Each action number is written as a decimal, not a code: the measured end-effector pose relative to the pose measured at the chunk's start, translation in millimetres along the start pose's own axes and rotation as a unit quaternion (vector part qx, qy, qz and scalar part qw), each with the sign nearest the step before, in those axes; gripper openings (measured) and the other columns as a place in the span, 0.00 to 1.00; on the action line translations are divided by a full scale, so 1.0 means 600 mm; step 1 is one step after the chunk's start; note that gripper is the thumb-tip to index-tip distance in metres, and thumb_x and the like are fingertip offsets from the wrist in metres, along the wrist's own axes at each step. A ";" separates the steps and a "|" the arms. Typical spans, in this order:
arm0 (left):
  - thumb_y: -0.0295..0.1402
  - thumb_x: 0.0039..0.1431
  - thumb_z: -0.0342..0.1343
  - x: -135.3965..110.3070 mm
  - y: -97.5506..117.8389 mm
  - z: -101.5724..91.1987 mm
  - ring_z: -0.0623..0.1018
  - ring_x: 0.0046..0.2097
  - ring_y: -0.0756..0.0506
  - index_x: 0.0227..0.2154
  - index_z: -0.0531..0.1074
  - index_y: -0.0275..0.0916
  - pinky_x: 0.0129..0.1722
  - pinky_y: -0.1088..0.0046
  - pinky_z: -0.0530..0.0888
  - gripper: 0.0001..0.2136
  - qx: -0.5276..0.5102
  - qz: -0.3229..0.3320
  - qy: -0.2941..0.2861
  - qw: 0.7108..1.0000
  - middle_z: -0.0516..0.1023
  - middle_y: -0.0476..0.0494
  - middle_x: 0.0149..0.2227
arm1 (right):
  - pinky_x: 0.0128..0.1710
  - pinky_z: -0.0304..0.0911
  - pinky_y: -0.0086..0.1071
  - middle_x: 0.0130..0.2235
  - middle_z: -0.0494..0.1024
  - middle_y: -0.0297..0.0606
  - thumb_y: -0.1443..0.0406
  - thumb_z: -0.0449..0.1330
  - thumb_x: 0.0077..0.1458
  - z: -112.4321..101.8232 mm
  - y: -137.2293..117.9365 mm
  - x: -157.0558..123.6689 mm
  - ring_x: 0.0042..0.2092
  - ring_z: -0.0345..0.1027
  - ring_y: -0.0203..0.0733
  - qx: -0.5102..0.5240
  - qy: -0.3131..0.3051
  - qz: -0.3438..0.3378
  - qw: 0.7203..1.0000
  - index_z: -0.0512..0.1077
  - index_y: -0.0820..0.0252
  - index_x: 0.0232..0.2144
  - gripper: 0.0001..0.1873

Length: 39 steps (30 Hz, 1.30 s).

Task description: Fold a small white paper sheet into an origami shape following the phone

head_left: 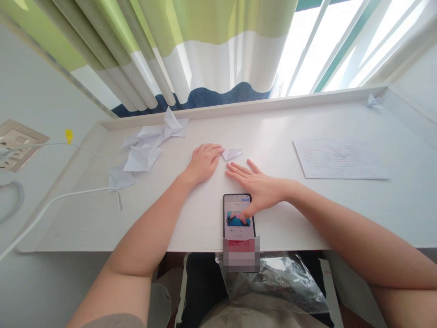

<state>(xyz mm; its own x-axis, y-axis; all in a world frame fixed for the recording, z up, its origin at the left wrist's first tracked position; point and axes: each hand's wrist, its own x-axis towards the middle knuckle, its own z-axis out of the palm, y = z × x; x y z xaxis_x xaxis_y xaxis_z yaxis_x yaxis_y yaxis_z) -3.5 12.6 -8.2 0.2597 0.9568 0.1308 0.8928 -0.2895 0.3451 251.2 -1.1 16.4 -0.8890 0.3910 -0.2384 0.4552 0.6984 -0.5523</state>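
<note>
A small folded piece of white paper (232,154) lies on the white desk in front of me. My left hand (205,162) rests on the desk just left of it, fingers laid flat, with fingertips at the paper's left edge. Below and to the right of the paper is my right hand (257,184), its fingers spread and grasping nothing. The right thumb reaches over the screen of a smartphone (235,205), where a picture shows. I cannot tell whether the thumb touches the glass. The phone's lower end is blurred out by a pixelated patch.
Several folded white papers (143,155) lie at the desk's left back. Written sheets (341,159) lie on the right, and a small folded paper piece (373,101) sits in the far right corner. A white cable (68,195) crosses the left side. Clear plastic (276,282) hangs below the front edge.
</note>
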 end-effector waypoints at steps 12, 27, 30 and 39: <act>0.31 0.73 0.48 0.001 -0.004 0.002 0.70 0.70 0.36 0.64 0.77 0.44 0.73 0.49 0.63 0.22 -0.006 0.006 0.004 1.000 0.77 0.42 0.69 | 0.77 0.11 0.66 0.82 0.34 0.63 0.31 0.72 0.46 0.012 0.019 0.001 0.83 0.25 0.72 0.004 0.031 -0.034 0.999 0.40 0.68 0.82 0.81; 0.34 0.73 0.51 0.000 -0.006 0.001 0.68 0.72 0.33 0.62 0.81 0.48 0.75 0.45 0.62 0.21 -0.013 0.016 -0.008 1.000 0.76 0.45 0.70 | 0.62 0.70 0.58 0.55 0.86 0.43 0.63 0.63 0.67 -0.025 0.103 0.012 0.57 0.79 0.56 -0.015 0.419 -0.009 0.908 0.82 0.51 0.53 0.15; 0.39 0.74 0.53 -0.003 0.000 -0.004 0.64 0.75 0.30 0.62 0.81 0.52 0.76 0.41 0.59 0.19 -0.023 0.015 -0.030 0.999 0.73 0.49 0.72 | 0.65 0.68 0.58 0.60 0.84 0.40 0.65 0.61 0.69 -0.016 0.114 0.018 0.62 0.77 0.55 -0.040 0.357 -0.032 0.933 0.81 0.47 0.58 0.18; 0.40 0.73 0.57 -0.002 0.002 0.005 0.69 0.73 0.33 0.57 0.84 0.49 0.75 0.46 0.61 0.16 -0.036 0.037 -0.007 0.999 0.78 0.43 0.68 | 0.65 0.66 0.56 0.58 0.86 0.39 0.65 0.62 0.69 -0.012 0.098 0.019 0.62 0.76 0.55 -0.082 0.299 -0.007 0.951 0.85 0.48 0.48 0.12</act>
<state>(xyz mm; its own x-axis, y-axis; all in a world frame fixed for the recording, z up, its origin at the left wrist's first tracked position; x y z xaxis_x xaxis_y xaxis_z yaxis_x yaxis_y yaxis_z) -1.7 11.2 -10.6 0.3295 0.9328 0.1456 0.8423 -0.3602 0.4009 268.5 48.8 -13.1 -0.7306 0.6170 0.2924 0.4881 0.7714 -0.4084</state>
